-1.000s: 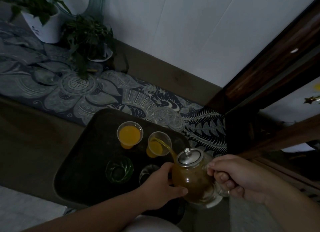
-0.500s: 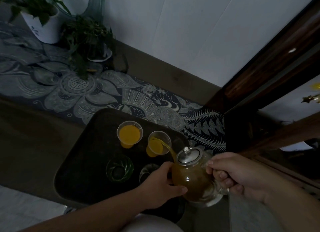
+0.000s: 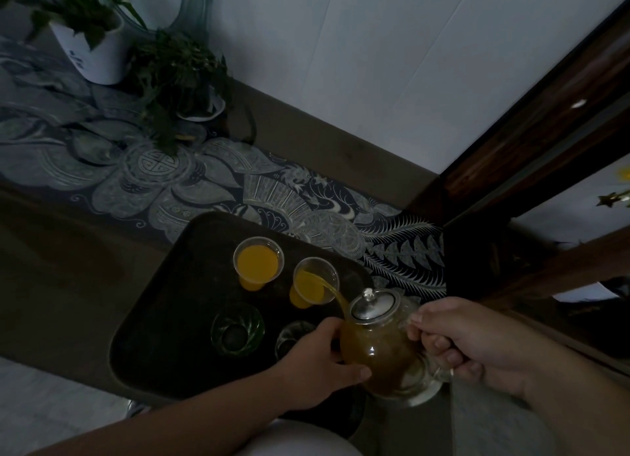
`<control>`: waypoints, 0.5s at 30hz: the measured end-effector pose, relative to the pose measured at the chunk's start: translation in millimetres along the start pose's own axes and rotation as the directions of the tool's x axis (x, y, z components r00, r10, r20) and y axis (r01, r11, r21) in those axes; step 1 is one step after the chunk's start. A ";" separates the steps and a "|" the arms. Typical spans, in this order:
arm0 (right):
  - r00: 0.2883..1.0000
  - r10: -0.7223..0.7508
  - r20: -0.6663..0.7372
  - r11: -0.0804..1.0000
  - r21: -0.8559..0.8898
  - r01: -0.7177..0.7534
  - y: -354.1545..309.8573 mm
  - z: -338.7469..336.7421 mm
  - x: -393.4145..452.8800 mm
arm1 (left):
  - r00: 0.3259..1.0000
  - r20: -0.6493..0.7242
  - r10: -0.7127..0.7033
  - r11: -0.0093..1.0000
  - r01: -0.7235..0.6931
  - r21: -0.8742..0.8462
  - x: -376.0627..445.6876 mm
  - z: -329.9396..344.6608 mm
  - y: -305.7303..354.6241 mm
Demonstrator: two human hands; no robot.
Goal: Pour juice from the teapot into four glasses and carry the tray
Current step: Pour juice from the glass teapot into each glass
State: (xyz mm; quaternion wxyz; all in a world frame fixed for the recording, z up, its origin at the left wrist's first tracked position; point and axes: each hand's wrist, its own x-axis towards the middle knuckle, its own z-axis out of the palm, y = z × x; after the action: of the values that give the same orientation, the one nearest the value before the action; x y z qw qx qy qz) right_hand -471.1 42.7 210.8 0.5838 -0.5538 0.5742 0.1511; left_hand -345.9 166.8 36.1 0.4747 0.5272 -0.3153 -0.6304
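Observation:
A glass teapot [image 3: 378, 346] with a metal lid is tilted over the dark tray [image 3: 163, 319]. My right hand [image 3: 467, 343] grips its handle and my left hand [image 3: 317, 363] steadies its belly. An orange stream runs from the spout into the second glass [image 3: 315, 280], which is partly full. The far-left glass [image 3: 258, 263] holds orange juice. Two nearer glasses, a greenish one [image 3: 237, 333] and a clear one [image 3: 293, 333] partly behind my left hand, hold no juice.
The tray sits on a table with a patterned dark-blue runner [image 3: 204, 189]. Two potted plants [image 3: 92, 29] [image 3: 180, 77] stand at the back left by a white wall. A dark wooden frame [image 3: 531, 141] rises on the right.
The juice level in the second glass has risen. The teapot and both hands have held nearly the same pose, tilting slightly more.

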 end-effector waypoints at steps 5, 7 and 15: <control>1.000 -0.003 0.000 1.000 0.002 0.003 -1.3 0.1 -1.2 | 1.000 -0.002 -0.008 1.000 0.008 -0.012 -0.5 0.4 -0.3; 1.000 0.001 0.005 1.000 0.012 -0.001 -1.2 -0.3 0.0 | 1.000 -0.006 -0.015 1.000 0.015 -0.016 -0.7 1.1 -0.5; 1.000 -0.015 0.005 1.000 0.001 0.015 -0.4 -1.7 4.1 | 1.000 -0.016 -0.010 1.000 0.010 -0.023 -0.8 0.1 -0.3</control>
State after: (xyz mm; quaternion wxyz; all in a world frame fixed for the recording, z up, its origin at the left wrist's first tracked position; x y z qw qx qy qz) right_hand -470.4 39.3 208.0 0.5864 -0.5574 0.5687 0.1480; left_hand -346.0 167.6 36.1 0.4800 0.5285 -0.3016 -0.6319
